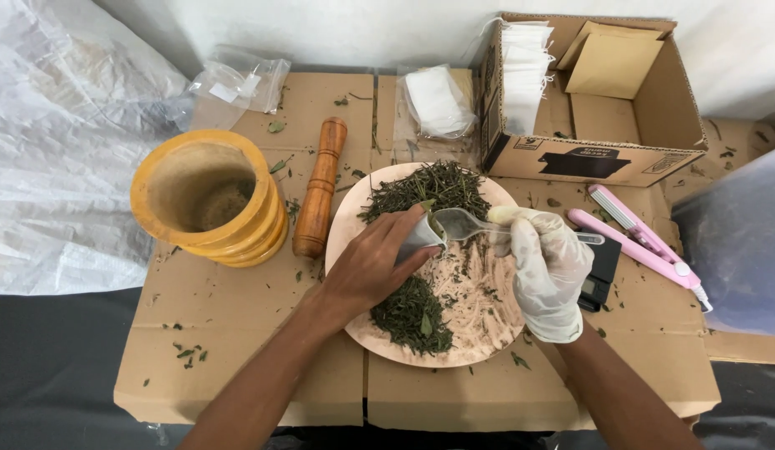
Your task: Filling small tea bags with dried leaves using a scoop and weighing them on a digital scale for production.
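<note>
The counter (237, 333) is covered with flat brown cardboard, and many small leaf pieces already lie on it. On it, at the left, stands a yellow wooden mortar (208, 198) with its pestle (318, 187) lying just beside. At the back right is an open cardboard box (587, 100) with white filter bags standing inside. A round wooden plate (479, 333) carries two heaps of dried green leaves (414, 315), one far and one near.

Over the plate, the left hand (371, 267) holds a small pouch (422, 237) with its mouth open, the grip closed on its side. The right hand (547, 271), in a thin white glove, is closed on the handle of a metal spoon (464, 223), whose bowl touches the mouth of the pouch.

The mouth looks narrow against the spoon. If the spoon tilts too early, I think leaves may fall beside the pouch. If the left fingers press too much, the mouth may close. The glove looks loose, so the spoon may turn in it.
</note>
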